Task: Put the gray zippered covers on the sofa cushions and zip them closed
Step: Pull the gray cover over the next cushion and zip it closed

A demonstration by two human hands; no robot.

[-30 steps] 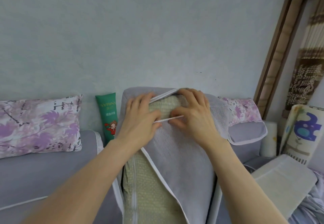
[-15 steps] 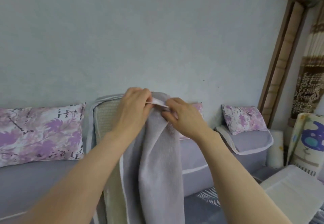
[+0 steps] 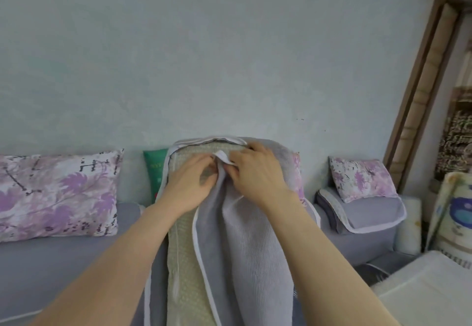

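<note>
The sofa cushion (image 3: pixel 186 249) stands upright mid-frame, its dotted beige face bare on the left and the gray cover (image 3: pixel 250 249) draped over its top and right. At the cushion's top, the left hand (image 3: pixel 190 185) and right hand (image 3: pixel 258 176) meet, curled fingers pinching the cover's white-piped corner between them. The white piping (image 3: pixel 198 236) runs down the cushion's face from there. Behind the cushion's left edge, a green pack (image 3: pixel 154 170) shows pale lettering too faint to read. Left of the cushion stretches the gray sofa seat (image 3: pixel 63 269) below a floral pillow (image 3: pixel 58 193).
</note>
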